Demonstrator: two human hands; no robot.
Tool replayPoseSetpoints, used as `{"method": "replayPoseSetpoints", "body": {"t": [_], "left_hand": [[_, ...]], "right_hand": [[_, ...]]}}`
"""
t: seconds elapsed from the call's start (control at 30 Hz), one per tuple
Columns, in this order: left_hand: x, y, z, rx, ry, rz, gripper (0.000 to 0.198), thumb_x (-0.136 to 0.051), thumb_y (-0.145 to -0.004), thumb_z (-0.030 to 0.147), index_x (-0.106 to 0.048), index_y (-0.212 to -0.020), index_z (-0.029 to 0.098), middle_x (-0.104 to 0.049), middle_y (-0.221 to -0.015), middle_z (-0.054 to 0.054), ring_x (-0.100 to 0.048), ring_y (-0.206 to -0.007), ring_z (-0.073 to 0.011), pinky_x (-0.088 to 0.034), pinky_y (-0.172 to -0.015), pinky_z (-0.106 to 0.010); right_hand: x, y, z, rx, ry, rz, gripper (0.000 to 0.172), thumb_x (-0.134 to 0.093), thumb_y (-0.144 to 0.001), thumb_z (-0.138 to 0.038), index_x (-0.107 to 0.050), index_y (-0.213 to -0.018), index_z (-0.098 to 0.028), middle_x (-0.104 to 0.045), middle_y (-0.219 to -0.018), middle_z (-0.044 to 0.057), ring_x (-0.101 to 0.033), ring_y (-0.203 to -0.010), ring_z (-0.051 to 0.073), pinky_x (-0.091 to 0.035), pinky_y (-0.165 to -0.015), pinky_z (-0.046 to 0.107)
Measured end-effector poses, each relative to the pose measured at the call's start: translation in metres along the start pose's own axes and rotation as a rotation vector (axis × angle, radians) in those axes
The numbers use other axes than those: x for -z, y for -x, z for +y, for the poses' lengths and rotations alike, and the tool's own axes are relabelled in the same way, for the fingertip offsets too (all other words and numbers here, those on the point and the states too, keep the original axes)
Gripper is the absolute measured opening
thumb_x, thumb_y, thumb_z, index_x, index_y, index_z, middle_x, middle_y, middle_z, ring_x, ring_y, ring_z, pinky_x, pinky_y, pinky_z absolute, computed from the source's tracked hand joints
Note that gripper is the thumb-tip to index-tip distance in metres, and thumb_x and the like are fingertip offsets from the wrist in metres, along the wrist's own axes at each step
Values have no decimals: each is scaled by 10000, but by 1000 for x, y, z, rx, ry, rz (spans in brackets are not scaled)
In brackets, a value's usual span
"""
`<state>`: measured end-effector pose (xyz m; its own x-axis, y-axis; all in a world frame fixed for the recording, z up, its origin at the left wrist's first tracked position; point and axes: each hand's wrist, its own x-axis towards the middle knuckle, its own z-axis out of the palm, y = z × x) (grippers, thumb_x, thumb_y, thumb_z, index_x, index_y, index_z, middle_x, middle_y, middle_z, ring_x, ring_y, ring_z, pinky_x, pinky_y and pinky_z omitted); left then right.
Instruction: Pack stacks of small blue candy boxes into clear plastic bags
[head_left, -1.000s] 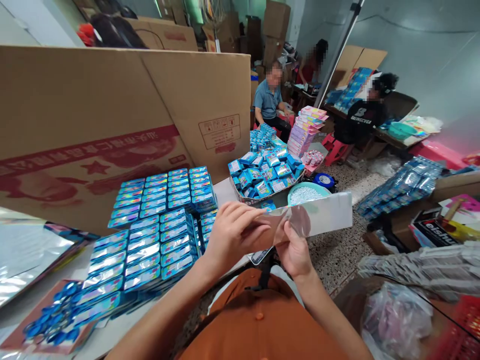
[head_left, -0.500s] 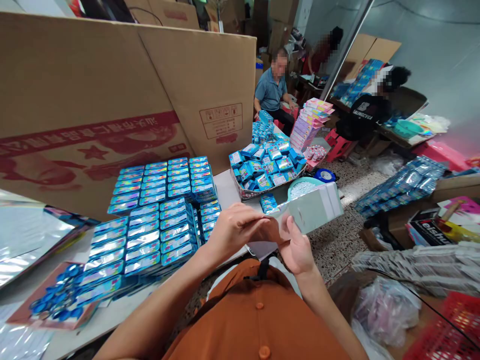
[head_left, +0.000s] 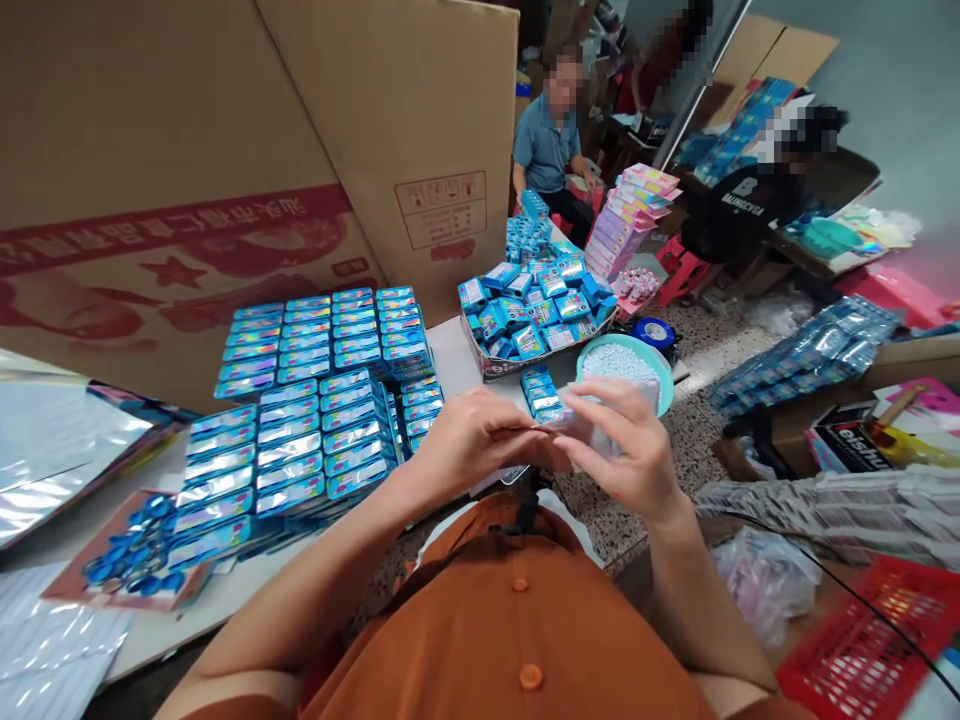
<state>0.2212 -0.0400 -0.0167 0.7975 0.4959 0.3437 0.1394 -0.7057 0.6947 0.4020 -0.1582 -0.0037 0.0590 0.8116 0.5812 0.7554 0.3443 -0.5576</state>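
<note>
My left hand (head_left: 469, 440) and my right hand (head_left: 626, 450) meet in front of my chest, both closed on a clear, shiny plastic wrapper (head_left: 592, 432), which is now folded small between my fingers. The left fingers pinch its left end; the right fingers curl over its right side. Just beyond my hands lie a small stack of blue packs (head_left: 541, 392) and a teal bowl (head_left: 654, 358) of white pieces. Rows of flat blue packs (head_left: 315, 400) cover the white table (head_left: 450, 365) to my left.
A large cardboard box (head_left: 225, 150) stands behind the table. A tray of small blue boxes (head_left: 536, 320) sits at the table's far end. Silver sheets (head_left: 60, 450) lie at left, a red basket (head_left: 862, 640) and plastic bags at right. Three people sit at work further back.
The wrapper was stretched out long to the right a second ago; it is now folded in close. My right hand has turned over it, and my view has tilted down.
</note>
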Motion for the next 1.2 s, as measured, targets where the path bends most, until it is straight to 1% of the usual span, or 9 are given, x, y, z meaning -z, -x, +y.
{"method": "replayPoseSetpoints", "body": {"t": [0.1, 0.17, 0.33, 0.43, 0.53, 0.63, 0.77, 0.93, 1.2], "left_hand": [[3, 0, 6, 52, 123, -52, 153, -643, -813, 352, -751, -798, 245, -713, -691, -46, -609, -606, -144, -433, -603, -243], [5, 2, 8, 126, 243, -84, 162, -666, -786, 361, -756, -773, 226, -711, -686, -57, -616, -610, -155, -453, -568, -233], [6, 10, 4, 329, 514, -83, 159, -702, -738, 331, -761, -790, 192, -718, -712, -63, -645, -618, -177, -499, -502, -221], [3, 12, 2, 349, 526, -56, 131, -692, -750, 299, -762, -770, 190, -719, -689, -60, -659, -605, -174, -502, -496, -208], [-1, 12, 3, 340, 521, -38, 125, -679, -768, 289, -762, -777, 195, -729, -713, -59, -673, -642, -173, -514, -536, -203], [-3, 11, 4, 338, 512, -16, 136, -684, -768, 298, -761, -791, 189, -733, -733, -62, -676, -660, -179, -525, -559, -215], [-4, 9, 5, 378, 547, 41, 154, -702, -749, 313, -753, -762, 168, -732, -729, -67, -673, -640, -184, -534, -556, -233], [-8, 7, 0, 413, 619, 66, 178, -718, -733, 328, -744, -760, 154, -734, -753, -70, -679, -658, -188, -548, -597, -251], [-6, 3, -1, 528, 634, 30, 261, -713, -731, 381, -725, -778, 124, -734, -784, -62, -676, -699, -175, -519, -610, -216]], "right_hand": [[-1, -8, 5, 88, 1, -209, 298, -656, -814, -267, -643, -1112, -254, -686, -1055, 48, -609, -1013, 216, -467, -909, 420], [-3, -7, 8, 71, -20, -255, 187, -632, -839, -271, -674, -1017, -236, -709, -911, 33, -634, -858, 184, -484, -803, 367], [-8, 0, 10, -74, -107, -201, 80, -648, -831, -265, -710, -855, -222, -710, -786, 21, -633, -744, 160, -472, -724, 323], [-9, 0, 10, -163, -169, -205, 82, -673, -810, -292, -716, -822, -224, -712, -786, 22, -641, -755, 165, -488, -726, 321], [-8, -2, 9, -181, -217, -214, 104, -663, -820, -294, -721, -875, -228, -717, -835, 26, -650, -801, 168, -505, -744, 318], [-7, -4, 9, -99, -172, -205, 149, -632, -845, -264, -715, -966, -242, -726, -896, 27, -656, -831, 168, -511, -770, 327], [-8, -4, 8, 50, 33, -176, 201, -613, -858, -228, -696, -1037, -264, -734, -930, 12, -662, -851, 173, -505, -824, 354], [-11, -3, 8, 163, 186, -77, 250, -623, -849, -203, -676, -1086, -261, -721, -1017, 18, -654, -933, 178, -501, -892, 366], [-14, 2, 6, 327, 448, -43, 286, -653, -818, -160, -663, -1103, -162, -713, -1054, 60, -651, -972, 204, -530, -897, 365]]}}
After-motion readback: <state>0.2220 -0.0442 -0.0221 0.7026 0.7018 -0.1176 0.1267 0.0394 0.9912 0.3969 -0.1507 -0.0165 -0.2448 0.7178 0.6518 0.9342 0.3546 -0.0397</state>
